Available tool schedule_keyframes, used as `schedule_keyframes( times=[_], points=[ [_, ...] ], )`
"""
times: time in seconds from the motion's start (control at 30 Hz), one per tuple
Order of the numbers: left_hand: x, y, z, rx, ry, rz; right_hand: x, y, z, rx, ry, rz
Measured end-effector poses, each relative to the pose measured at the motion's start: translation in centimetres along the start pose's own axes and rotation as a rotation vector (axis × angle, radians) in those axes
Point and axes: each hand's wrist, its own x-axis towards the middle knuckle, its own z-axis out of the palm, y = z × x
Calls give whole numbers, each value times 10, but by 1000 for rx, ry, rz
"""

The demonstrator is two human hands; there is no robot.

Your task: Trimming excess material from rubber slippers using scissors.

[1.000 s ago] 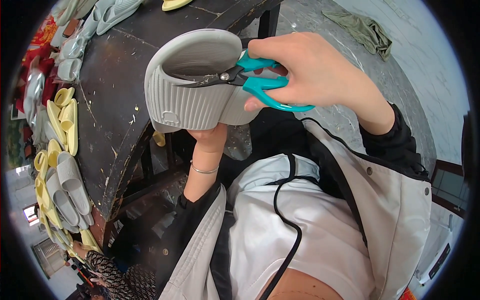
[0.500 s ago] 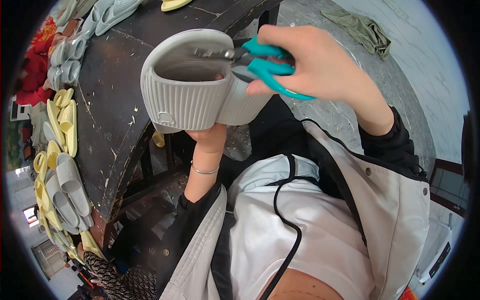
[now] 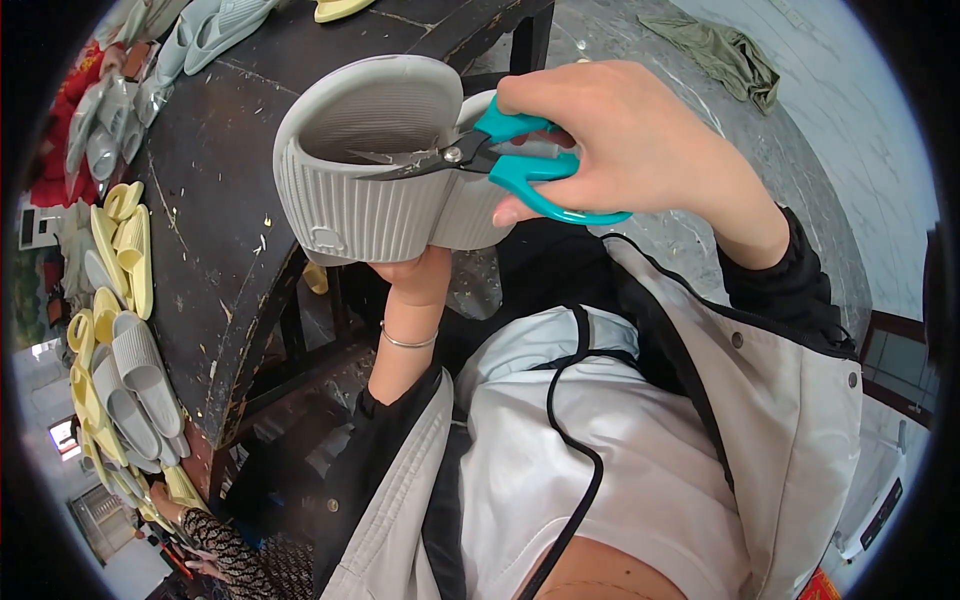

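Observation:
My left hand (image 3: pixel 402 272) is closed around the underside of a light grey slide slipper (image 3: pixel 370 205) with a ribbed strap, holding it up past the table edge. Most of its fingers are hidden by the slipper. In my right hand (image 3: pixel 610 125) is a pair of scissors (image 3: pixel 530 180) with teal handles and dark blades, fingers through the loops. The blades are parted at the strap's upper edge, one in front of the strap and the other at the opening.
A dark, worn table (image 3: pixel 200 200) with small scraps stands at left. Along its edge lie yellow slippers (image 3: pixel 130 250) and grey slippers (image 3: pixel 140 370); bagged slippers (image 3: pixel 105 140) are farther back. Another person's patterned sleeve (image 3: pixel 225 550) shows at lower left. A green cloth (image 3: pixel 715 55) lies on the floor.
The scissors have come down from over the opening to the strap's edge, and their blades have parted. The slipper has shifted slightly left. Another person's hands have moved the bagged slippers at far left.

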Motion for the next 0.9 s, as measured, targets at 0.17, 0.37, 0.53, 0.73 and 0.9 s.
schedule_keyframes(
  times=[0.17,0.37,0.53,0.73,0.9],
  points=[
    [-1,-3,-10,296,-99,41,1,2,3,-18,18,-10],
    [7,5,5,40,-13,-13,2,2,2,0,0,27],
    [6,15,16,-286,116,-129,1,0,3,-36,14,21],
    [12,12,3,351,-39,30,0,9,-11,98,27,189],
    [17,19,6,452,36,18,-15,36,-12,165,251,447]
  ],
)
